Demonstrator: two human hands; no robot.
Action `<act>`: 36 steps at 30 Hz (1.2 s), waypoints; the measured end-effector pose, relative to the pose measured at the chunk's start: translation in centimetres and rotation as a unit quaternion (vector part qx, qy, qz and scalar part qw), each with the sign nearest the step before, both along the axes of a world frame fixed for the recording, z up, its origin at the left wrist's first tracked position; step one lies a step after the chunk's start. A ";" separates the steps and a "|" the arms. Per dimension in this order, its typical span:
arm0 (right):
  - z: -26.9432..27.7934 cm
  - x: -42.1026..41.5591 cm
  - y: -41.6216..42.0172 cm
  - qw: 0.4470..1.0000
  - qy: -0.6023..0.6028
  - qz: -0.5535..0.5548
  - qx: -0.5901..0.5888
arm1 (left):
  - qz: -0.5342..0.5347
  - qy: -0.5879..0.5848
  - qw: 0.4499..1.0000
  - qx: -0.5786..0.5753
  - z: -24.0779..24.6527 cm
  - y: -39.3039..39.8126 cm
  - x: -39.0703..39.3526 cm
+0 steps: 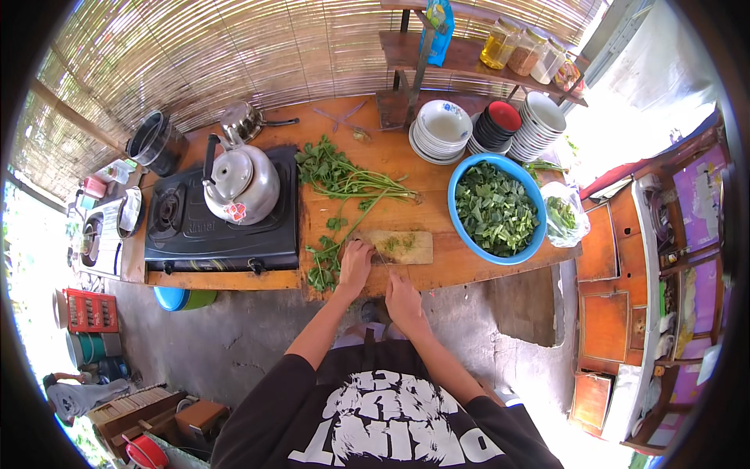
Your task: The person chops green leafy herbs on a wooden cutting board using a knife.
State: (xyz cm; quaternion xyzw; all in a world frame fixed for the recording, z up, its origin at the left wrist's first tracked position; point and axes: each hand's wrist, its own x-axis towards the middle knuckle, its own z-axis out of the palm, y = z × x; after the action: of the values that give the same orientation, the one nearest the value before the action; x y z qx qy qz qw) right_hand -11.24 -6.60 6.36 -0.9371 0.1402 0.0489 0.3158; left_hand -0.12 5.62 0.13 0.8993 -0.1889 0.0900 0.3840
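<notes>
My left hand [356,264] is closed on leafy green stalks at the left end of a small wooden cutting board [423,248]. In my right hand [403,300] is the handle of a knife [382,258], its thin blade over the board beside my left fingers. Finely chopped green bits [398,240] lie on the board. A bunch of leafy herbs, like celery leaves [328,170], is spread on the wooden table behind the board, and more leafy stems [323,258] lie left of my left hand. To the right, a blue basin [542,205] holds cut green leaves [497,208].
A metal kettle [252,182] stands on a black gas stove [176,246] at left. Behind the basin are stacked bowls [445,126]. A plastic bag of greens [565,217] sits right of the basin. Shelves with jars [501,44] rise behind. Another person [82,396] is at lower left.
</notes>
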 end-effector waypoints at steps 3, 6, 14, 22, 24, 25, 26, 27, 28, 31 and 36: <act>-1.0 -0.2 0.4 1.000 -0.004 -0.003 -0.010 | -0.001 -0.005 1.000 -0.009 0.3 -0.1 -0.1; -1.8 -0.2 0.5 0.999 -0.009 0.010 -0.039 | -0.003 -0.010 1.000 -0.013 0.3 -0.1 -0.1; -0.5 -0.1 -1.7 0.999 0.002 0.010 -0.032 | 0.002 0.006 1.000 0.015 0.1 0.1 0.1; 0.1 0.2 0.4 1.000 0.012 0.003 -0.010 | -0.002 0.013 1.000 0.003 0.5 0.2 0.2; -0.1 0.1 0.5 1.000 0.015 -0.005 -0.008 | 0.000 0.014 1.000 -0.003 0.6 0.2 0.0; -0.2 0.0 0.6 1.000 0.017 -0.009 -0.007 | 0.000 0.013 1.000 -0.004 0.6 0.3 0.0; -0.4 -0.1 0.6 1.000 0.012 -0.010 -0.008 | 0.000 0.012 1.000 -0.006 0.6 0.3 0.0; -0.6 -0.1 0.7 1.000 0.006 -0.010 -0.009 | 0.000 0.007 1.000 -0.010 0.6 0.3 0.0; -0.9 -0.1 0.7 1.000 0.000 -0.011 -0.010 | 0.000 0.002 1.000 -0.014 0.6 0.2 0.0; -1.3 -0.1 0.8 1.000 0.006 -0.004 -0.016 | 0.000 -0.004 1.000 -0.012 0.3 0.2 0.1; -1.9 0.0 -0.3 0.998 0.021 0.033 -0.050 | 0.003 -0.004 1.000 -0.011 0.3 0.1 0.0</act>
State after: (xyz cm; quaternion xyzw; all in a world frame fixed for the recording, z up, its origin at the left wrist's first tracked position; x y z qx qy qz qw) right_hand -11.29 -6.94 4.45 -0.9547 0.1179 0.0717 0.2637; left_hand -0.08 5.73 0.43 0.8953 -0.1869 0.0970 0.3925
